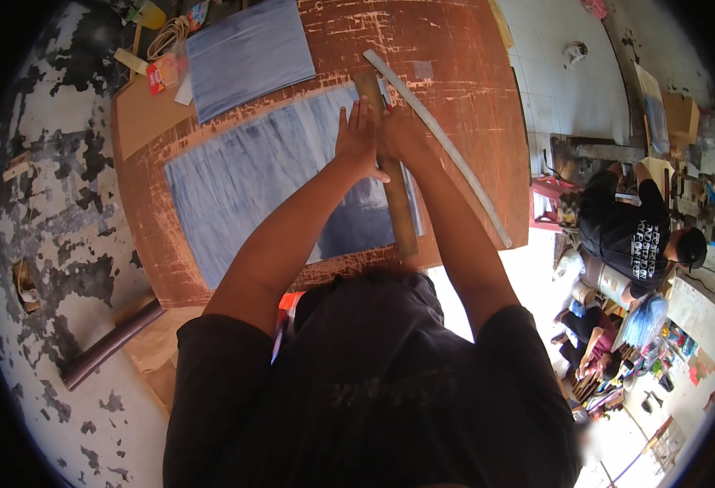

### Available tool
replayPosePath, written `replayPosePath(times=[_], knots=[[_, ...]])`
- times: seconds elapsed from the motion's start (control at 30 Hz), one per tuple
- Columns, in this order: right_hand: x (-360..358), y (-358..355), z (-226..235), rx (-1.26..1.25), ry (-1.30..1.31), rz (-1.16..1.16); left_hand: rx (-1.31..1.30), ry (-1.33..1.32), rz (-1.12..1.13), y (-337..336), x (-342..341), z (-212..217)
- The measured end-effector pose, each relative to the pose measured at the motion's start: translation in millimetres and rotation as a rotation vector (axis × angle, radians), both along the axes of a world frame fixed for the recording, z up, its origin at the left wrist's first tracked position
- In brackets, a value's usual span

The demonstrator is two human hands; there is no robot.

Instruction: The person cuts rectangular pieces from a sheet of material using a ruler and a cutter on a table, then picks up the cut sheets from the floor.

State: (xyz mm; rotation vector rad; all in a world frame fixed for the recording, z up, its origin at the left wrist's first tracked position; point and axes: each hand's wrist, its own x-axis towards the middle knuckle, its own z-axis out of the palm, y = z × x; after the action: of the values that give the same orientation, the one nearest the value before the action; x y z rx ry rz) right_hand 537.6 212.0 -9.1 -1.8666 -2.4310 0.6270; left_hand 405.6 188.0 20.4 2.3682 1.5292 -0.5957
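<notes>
A large blue-grey streaked sheet [247, 175] lies on the scratched red-brown tabletop [475, 122]. Across its right part runs a flat brown strip [402, 213], like a wooden straightedge, set nearly lengthwise away from me. My left hand [359, 145] presses down on the strip and the sheet beside it, fingers stretched out and the thumb over the strip. Just to the right, my right hand [406, 137] is closed at the strip's right edge, near the sheet's right margin. What its fingers hold is too small to make out.
Right of my hands a long pale metal ruler [447, 142] lies slanted. Another blue-grey sheet [252, 57] rests at the far left, near brown board [154, 114], a red packet [160, 75] and coiled cord [169, 39]. Two people [630, 224] sit off to the right.
</notes>
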Motion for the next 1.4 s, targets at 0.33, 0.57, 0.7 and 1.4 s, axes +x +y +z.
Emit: replayPosePath(times=[0.33, 0.57, 0.7, 1.4], knots=[[29, -102, 10, -0.133, 0.143, -0.209, 0.003, 0.019, 0.008, 1, 3, 2], [40, -170, 52, -0.310, 0.105, -0.310, 0.004, 0.020, 0.029, -1, 2, 2], [50, -208, 57, -0.324, 0.106, -0.251, 0.026, 0.020, 0.022, 0, 0, -4], [68, -303, 54, -0.527, 0.131, -0.527, -0.006, -0.001, 0.024, -1, -2, -8]])
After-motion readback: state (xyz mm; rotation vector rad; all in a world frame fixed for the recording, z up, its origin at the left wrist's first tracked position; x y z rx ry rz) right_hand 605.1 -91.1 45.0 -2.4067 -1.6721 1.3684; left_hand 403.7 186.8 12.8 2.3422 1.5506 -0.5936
